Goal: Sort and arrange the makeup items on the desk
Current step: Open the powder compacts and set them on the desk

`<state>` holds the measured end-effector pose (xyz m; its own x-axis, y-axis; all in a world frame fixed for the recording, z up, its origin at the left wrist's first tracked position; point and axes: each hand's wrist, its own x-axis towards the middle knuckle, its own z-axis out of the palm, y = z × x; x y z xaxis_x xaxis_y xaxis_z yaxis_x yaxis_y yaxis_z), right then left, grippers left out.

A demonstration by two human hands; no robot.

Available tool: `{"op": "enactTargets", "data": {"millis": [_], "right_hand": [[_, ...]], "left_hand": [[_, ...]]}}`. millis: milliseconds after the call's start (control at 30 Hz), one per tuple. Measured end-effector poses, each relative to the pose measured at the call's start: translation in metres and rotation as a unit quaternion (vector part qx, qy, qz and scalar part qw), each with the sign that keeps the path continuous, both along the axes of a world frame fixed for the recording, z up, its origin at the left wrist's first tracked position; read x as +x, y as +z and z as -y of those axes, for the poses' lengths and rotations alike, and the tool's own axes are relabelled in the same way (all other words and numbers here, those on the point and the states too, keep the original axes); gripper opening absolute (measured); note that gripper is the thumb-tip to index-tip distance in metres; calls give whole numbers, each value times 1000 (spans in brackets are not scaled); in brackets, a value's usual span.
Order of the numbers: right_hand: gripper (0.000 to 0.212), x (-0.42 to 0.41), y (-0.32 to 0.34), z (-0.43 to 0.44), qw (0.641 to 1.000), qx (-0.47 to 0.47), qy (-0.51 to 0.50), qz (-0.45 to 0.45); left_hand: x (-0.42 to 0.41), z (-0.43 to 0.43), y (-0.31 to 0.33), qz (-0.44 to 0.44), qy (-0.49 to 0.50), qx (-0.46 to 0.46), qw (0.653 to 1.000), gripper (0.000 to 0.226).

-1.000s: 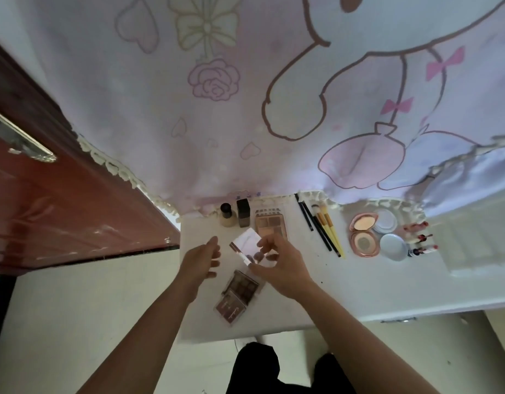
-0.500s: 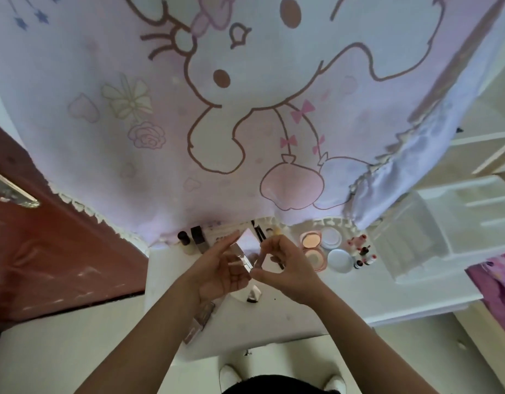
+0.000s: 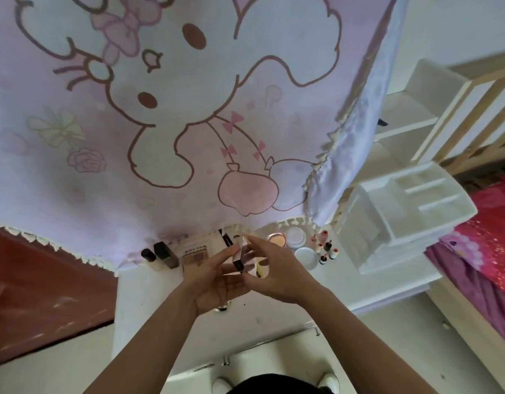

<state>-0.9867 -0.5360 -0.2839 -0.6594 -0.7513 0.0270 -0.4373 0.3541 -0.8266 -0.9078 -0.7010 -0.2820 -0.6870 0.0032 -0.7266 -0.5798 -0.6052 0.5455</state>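
Observation:
Both my hands hold a small hinged mirror compact (image 3: 241, 255) above the white desk (image 3: 149, 297). My left hand (image 3: 214, 277) cups it from below with the fingers against its left side. My right hand (image 3: 277, 271) pinches its right edge. On the desk behind lie an eyeshadow palette (image 3: 195, 255), two dark bottles (image 3: 160, 255), brushes (image 3: 227, 240), round powder compacts (image 3: 295, 240) and several small red-capped bottles (image 3: 326, 248). My hands hide part of the desk.
A white plastic organiser (image 3: 402, 211) with compartments stands at the desk's right end. A pink cartoon curtain (image 3: 160, 123) hangs behind the desk. A dark red door (image 3: 32, 294) is on the left, a bed with pink bedding (image 3: 487, 245) on the right.
My left hand joined the right on the compact and both lifted it off the desk. The head turned up and right, bringing the organiser and bed into view.

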Motion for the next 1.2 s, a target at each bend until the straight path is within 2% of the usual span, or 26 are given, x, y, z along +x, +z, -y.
{"op": "enactTargets", "data": {"millis": [200, 433, 567, 833, 933, 1200], "right_hand": [[55, -5, 0, -5, 1000, 4, 6, -15], [69, -7, -10, -5, 999, 30, 22, -14], [73, -7, -14, -2, 998, 45, 30, -18], [61, -8, -8, 2, 998, 52, 41, -7], [67, -8, -7, 4, 997, 52, 49, -8], [58, -11, -4, 3, 997, 38, 67, 6]], "left_hand": [[-5, -9, 1, -17, -7, -14, 1000, 50], [-2, -8, 3, -35, -22, -22, 999, 50], [0, -7, 3, -43, -20, -41, 998, 59], [1, -9, 1, -52, 7, -30, 998, 43], [2, -8, 0, -58, 15, -19, 998, 37], [3, -7, -5, -74, 12, -10, 997, 35]]}}
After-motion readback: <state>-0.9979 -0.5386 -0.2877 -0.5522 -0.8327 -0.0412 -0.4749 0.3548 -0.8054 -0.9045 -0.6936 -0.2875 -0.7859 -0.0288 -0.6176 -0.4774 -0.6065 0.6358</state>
